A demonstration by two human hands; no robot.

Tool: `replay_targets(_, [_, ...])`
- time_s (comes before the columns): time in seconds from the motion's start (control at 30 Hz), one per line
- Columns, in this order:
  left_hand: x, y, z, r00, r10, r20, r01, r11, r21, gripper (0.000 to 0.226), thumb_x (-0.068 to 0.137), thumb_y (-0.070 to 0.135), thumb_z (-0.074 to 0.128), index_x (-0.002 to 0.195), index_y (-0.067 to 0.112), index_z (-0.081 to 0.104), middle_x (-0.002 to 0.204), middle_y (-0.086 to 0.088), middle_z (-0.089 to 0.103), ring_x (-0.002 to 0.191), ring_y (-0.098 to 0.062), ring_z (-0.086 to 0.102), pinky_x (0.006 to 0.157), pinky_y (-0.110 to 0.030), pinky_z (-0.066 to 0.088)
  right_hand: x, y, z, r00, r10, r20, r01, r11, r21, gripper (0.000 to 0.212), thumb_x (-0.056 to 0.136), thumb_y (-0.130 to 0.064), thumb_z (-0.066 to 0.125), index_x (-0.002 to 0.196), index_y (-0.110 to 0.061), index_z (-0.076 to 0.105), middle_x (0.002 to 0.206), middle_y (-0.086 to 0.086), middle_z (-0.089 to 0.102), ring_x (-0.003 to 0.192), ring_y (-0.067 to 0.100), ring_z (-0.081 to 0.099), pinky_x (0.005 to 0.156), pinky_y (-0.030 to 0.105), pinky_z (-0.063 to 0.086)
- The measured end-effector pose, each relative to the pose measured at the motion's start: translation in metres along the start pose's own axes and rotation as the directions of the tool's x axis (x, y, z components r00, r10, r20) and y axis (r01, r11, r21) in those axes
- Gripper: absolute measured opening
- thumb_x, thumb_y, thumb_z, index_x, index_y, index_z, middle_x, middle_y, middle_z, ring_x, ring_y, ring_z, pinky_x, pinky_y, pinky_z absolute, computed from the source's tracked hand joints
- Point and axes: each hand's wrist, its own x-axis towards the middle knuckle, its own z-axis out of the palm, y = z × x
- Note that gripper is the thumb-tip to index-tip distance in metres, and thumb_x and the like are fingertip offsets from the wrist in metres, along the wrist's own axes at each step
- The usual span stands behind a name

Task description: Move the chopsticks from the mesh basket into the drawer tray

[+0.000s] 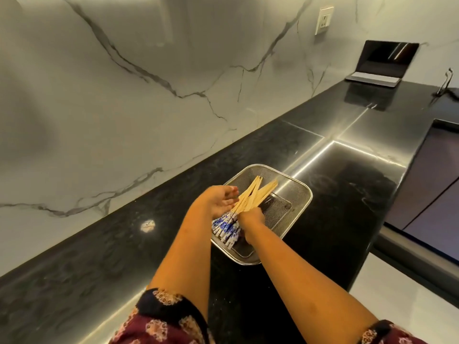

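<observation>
A rectangular steel mesh basket [295, 192] sits on the black counter. Over it is a bundle of several wooden chopsticks [250, 194] with blue-and-white patterned ends [224, 228]; the bare tips fan out toward the far corner. My right hand [249, 217] is shut around the middle of the bundle. My left hand [219, 201] is palm up with fingers spread, cupped against the left side of the sticks. The drawer tray is not in view.
The black stone counter [342, 184] runs along a marble wall [124, 95]. An open laptop [382, 63] stands at the far end under a wall socket [324, 19]. Dark cabinet fronts [432, 184] and a rounded handle bar [407, 247] lie to the right.
</observation>
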Motion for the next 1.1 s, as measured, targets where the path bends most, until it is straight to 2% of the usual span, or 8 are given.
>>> replay_targets(0.13, [0.005, -0.003, 0.008, 0.999, -0.031, -0.023, 0.033, 0.992, 0.122, 0.019, 0.096, 0.009, 0.045, 0.104, 0.001, 0.06, 0.088, -0.005, 0.06, 0.105, -0.024, 0.052, 0.11, -0.038, 0.032, 0.002, 0.001, -0.012, 1.0, 0.02, 0.024, -0.021, 0.999, 0.04, 0.032, 0.092, -0.005, 0.047, 0.123, 0.002, 0.05, 0.118, 0.021, 0.058, 0.102, 0.034, 0.058, 0.08, 0.037, 0.051])
replay_targets(0.27, [0.007, -0.002, 0.004, 0.995, 0.052, -0.087, -0.036, 0.985, 0.17, 0.026, 0.096, 0.009, 0.044, 0.116, 0.0, 0.057, 0.099, -0.009, 0.063, 0.109, -0.026, 0.054, 0.108, -0.04, 0.034, -0.002, 0.002, -0.021, 0.992, 0.095, 0.08, -0.105, 0.987, 0.126, 0.015, 0.093, 0.003, 0.036, 0.102, -0.004, 0.046, 0.083, 0.012, 0.051, 0.068, 0.021, 0.047, 0.059, 0.033, 0.044])
replay_targets(0.33, [0.003, -0.01, 0.008, 0.997, 0.042, -0.067, -0.027, 0.976, 0.218, 0.029, 0.096, 0.01, 0.043, 0.121, -0.001, 0.054, 0.112, -0.012, 0.06, 0.11, -0.026, 0.054, 0.103, -0.038, 0.037, -0.004, 0.003, -0.021, 0.989, 0.1, 0.112, -0.122, 0.97, 0.211, 0.02, 0.094, 0.002, 0.035, 0.103, -0.002, 0.052, 0.09, 0.016, 0.06, 0.076, 0.026, 0.056, 0.072, 0.037, 0.049])
replay_targets(0.47, [0.001, -0.028, 0.015, 0.997, 0.043, -0.058, -0.026, 0.962, 0.271, 0.017, 0.093, 0.004, 0.045, 0.1, 0.005, 0.061, 0.1, -0.01, 0.058, 0.094, -0.02, 0.053, 0.085, -0.032, 0.042, -0.009, -0.002, -0.017, 0.98, 0.107, 0.168, -0.158, 0.931, 0.329, 0.038, 0.096, -0.003, 0.029, 0.113, 0.001, 0.063, 0.108, 0.022, 0.067, 0.101, 0.035, 0.065, 0.095, 0.047, 0.052])
replay_targets(0.63, [-0.006, -0.037, 0.014, 0.998, 0.062, -0.032, -0.048, 0.942, 0.333, 0.021, 0.09, -0.002, 0.045, 0.088, 0.005, 0.065, 0.083, -0.007, 0.06, 0.08, -0.015, 0.057, 0.074, -0.026, 0.046, -0.013, -0.003, -0.022, 0.978, 0.114, 0.173, -0.17, 0.919, 0.355, 0.038, 0.092, 0.001, 0.026, 0.082, -0.001, 0.063, 0.076, 0.019, 0.064, 0.07, 0.03, 0.063, 0.075, 0.044, 0.054])
replay_targets(0.97, [-0.022, -0.037, 0.009, 0.997, 0.034, 0.065, -0.056, 0.926, 0.374, 0.026, 0.091, -0.003, 0.047, 0.112, -0.004, 0.062, 0.086, -0.011, 0.062, 0.074, -0.015, 0.06, 0.057, -0.02, 0.051, -0.018, -0.01, -0.038, 0.995, 0.069, 0.078, -0.092, 0.932, 0.351, 0.027, 0.093, 0.004, 0.029, 0.105, 0.001, 0.053, 0.081, 0.016, 0.058, 0.071, 0.026, 0.057, 0.056, 0.033, 0.046])
replay_targets(1.03, [-0.023, -0.035, 0.009, 0.995, 0.034, 0.094, -0.075, 0.876, 0.476, 0.025, 0.089, -0.003, 0.05, 0.11, -0.002, 0.063, 0.088, -0.01, 0.062, 0.069, -0.013, 0.057, 0.05, -0.018, 0.047, -0.017, -0.007, -0.04, 0.994, 0.08, 0.069, -0.099, 0.935, 0.341, 0.03, 0.092, 0.004, 0.028, 0.11, 0.001, 0.051, 0.091, 0.019, 0.059, 0.08, 0.03, 0.059, 0.065, 0.037, 0.051])
replay_targets(1.1, [-0.022, -0.03, 0.009, 0.989, 0.077, 0.123, -0.139, 0.741, 0.657, 0.021, 0.087, -0.001, 0.055, 0.105, 0.003, 0.066, 0.093, -0.009, 0.063, 0.069, -0.012, 0.055, 0.053, -0.02, 0.046, -0.021, -0.005, -0.044, 0.992, 0.094, 0.082, -0.117, 0.933, 0.341, 0.026, 0.091, 0.005, 0.026, 0.092, 0.003, 0.052, 0.083, 0.019, 0.058, 0.073, 0.029, 0.059, 0.059, 0.037, 0.05])
